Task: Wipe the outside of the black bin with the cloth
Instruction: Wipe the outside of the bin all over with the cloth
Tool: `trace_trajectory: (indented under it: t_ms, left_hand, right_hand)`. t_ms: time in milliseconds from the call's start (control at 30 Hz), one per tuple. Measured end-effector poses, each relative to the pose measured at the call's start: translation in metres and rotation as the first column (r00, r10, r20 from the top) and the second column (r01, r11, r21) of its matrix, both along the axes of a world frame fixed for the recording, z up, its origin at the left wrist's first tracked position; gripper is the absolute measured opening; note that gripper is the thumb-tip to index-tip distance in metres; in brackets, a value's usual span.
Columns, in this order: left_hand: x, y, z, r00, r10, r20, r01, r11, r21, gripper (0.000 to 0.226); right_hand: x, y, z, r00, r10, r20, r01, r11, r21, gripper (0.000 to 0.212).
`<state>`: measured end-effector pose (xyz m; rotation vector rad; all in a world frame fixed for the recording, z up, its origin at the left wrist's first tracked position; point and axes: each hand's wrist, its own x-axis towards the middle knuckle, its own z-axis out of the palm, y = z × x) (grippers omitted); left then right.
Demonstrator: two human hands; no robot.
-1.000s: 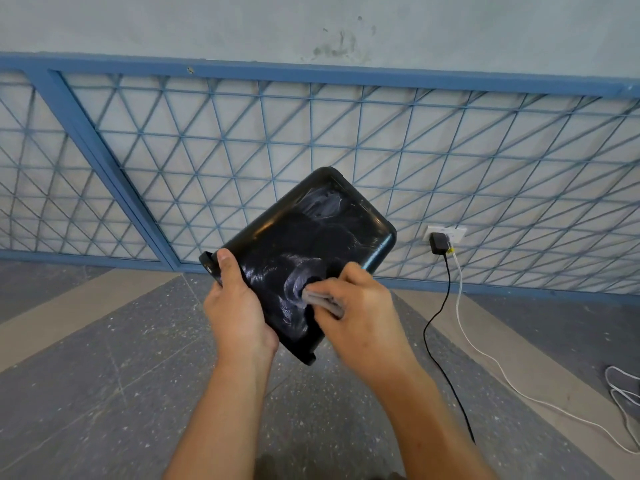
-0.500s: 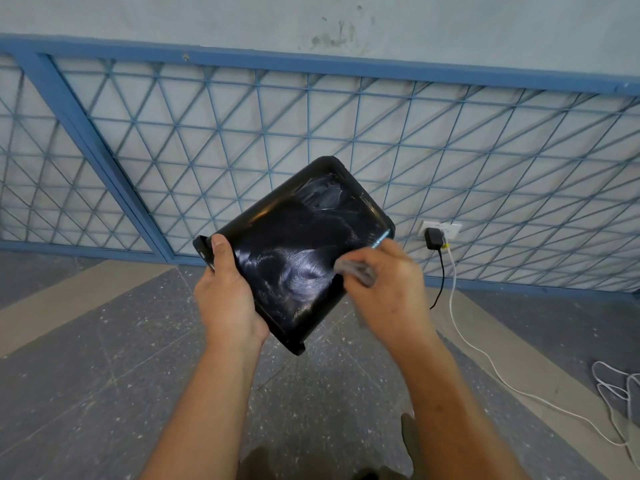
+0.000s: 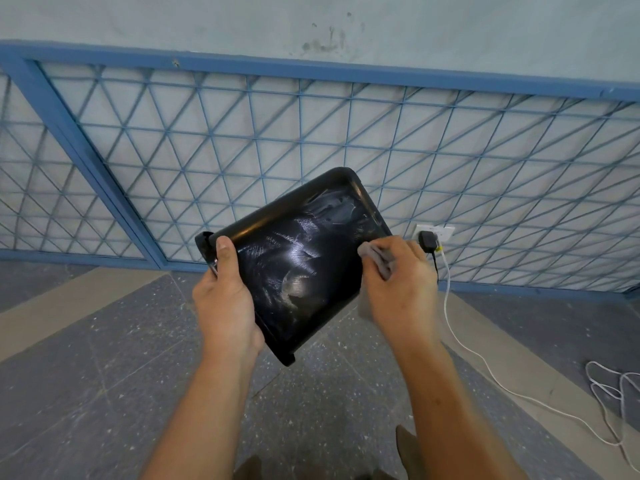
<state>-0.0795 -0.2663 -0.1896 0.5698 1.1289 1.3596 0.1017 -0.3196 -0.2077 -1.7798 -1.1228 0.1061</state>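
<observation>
Black bin point(image 3: 298, 268) held tilted in mid-air over the floor; left hand point(image 3: 227, 306) grips its left edge, thumb on face; right hand point(image 3: 398, 282) pinches cloth point(image 3: 375, 256) at right edge; looks light, stiff, glossy-slick; edge grip seems safest.

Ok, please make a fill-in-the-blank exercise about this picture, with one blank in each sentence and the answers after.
1. The cloth in the right hand is ____ in colour.
2. Of the left hand, only the ____ lies on the face of the black bin that we see.
3. The grille behind the bin is painted ____.
4. The cable that we see on the floor is ____.
Missing words: grey; thumb; blue; white.
</observation>
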Motion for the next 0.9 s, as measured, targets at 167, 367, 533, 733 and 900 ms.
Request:
trace_trajectory:
  t_ms: [167, 367, 533, 733, 900]
  left_hand:
    - [0.0, 0.0, -0.001, 1.0, 0.028, -0.011, -0.028, 1.0, 0.006, 0.03]
    - [-0.004, 0.0, -0.003, 0.999, -0.043, -0.028, 0.044, 0.999, 0.011, 0.035]
    - [-0.002, 0.001, -0.004, 0.998, -0.027, -0.048, 0.028, 1.0, 0.014, 0.034]
    - [-0.001, 0.002, -0.004, 0.995, -0.086, -0.052, 0.087, 0.996, 0.003, 0.031]
    - [0.006, 0.0, -0.004, 0.989, -0.106, -0.099, 0.108, 0.994, 0.016, 0.031]
  right_hand:
    - [-0.024, -0.006, -0.006, 0.961, 0.25, 0.12, -0.24, 0.967, -0.088, 0.014]
    - [0.021, 0.002, -0.004, 0.988, -0.14, -0.065, 0.138, 0.99, -0.023, 0.007]
    - [-0.009, 0.001, -0.008, 0.98, 0.189, 0.057, -0.188, 0.982, -0.019, 0.011]
    - [0.021, 0.001, 0.001, 0.991, -0.073, -0.11, 0.069, 0.997, -0.039, 0.007]
    - [-0.009, -0.002, 0.009, 0.99, 0.108, 0.088, -0.107, 0.994, -0.021, 0.012]
